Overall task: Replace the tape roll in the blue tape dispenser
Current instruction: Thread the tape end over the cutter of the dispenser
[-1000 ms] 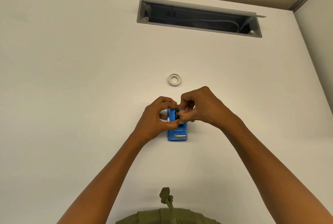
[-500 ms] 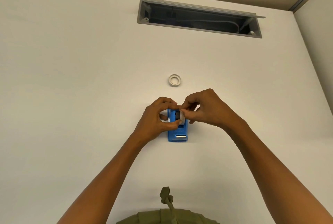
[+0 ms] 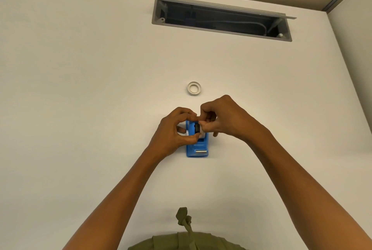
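Observation:
The blue tape dispenser (image 3: 197,149) lies flat on the white table, its metal cutter at the near end. My left hand (image 3: 171,133) wraps its left side, thumb and forefinger closed around the top. My right hand (image 3: 223,118) pinches a white tape roll with a black hub (image 3: 198,129) at the dispenser's well. How deep the roll sits is hidden by my fingers. A second white ring, a bare tape roll (image 3: 194,88), lies alone on the table just beyond both hands.
An open grey cable tray (image 3: 221,19) is sunk into the table at the far side. The table's right edge (image 3: 342,68) runs beside another surface. Olive-green clothing (image 3: 187,237) shows at the bottom of the view.
My right hand has shifted slightly back towards the dispenser and tightened on the roll. The left hand, the dispenser and the loose ring have stayed put.

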`<state>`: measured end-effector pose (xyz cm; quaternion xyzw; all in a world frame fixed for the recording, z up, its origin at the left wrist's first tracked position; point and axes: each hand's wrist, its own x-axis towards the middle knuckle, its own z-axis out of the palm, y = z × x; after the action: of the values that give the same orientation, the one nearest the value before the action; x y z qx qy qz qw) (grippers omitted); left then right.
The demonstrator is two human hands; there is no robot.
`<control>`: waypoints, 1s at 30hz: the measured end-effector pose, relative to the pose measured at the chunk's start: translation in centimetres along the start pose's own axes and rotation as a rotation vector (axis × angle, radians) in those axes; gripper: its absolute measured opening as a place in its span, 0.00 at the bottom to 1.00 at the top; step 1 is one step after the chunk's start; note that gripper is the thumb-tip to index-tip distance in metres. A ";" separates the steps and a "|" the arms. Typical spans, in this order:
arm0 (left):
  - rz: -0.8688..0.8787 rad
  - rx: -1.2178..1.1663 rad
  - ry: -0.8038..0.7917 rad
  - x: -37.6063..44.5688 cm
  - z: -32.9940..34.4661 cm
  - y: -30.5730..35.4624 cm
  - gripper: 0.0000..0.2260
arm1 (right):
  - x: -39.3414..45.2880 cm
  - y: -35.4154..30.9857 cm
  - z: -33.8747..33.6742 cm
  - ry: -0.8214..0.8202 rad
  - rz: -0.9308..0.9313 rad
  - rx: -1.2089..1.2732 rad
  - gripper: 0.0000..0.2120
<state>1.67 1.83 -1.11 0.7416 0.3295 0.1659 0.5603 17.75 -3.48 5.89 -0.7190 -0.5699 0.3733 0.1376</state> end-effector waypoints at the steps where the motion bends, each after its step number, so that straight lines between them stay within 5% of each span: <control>1: -0.002 0.000 0.002 0.0 0.0 0.0 0.17 | 0.1 0.1 0.0 0.007 -0.007 -0.007 0.03; 8: -0.006 -0.011 0.006 -0.2 0.0 0.1 0.17 | -1.8 2.1 0.7 0.173 -0.011 0.271 0.05; 18: 0.000 -0.019 -0.005 -0.2 -0.1 0.3 0.18 | -2.7 1.5 2.8 0.417 -0.170 0.040 0.05; 30: -0.003 -0.014 0.005 -0.2 0.0 0.4 0.17 | -3.0 0.9 3.7 0.350 -0.209 -0.313 0.06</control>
<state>1.68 1.67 -0.74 0.7367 0.3308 0.1694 0.5649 15.57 -7.35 3.94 -0.7225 -0.6593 0.1341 0.1589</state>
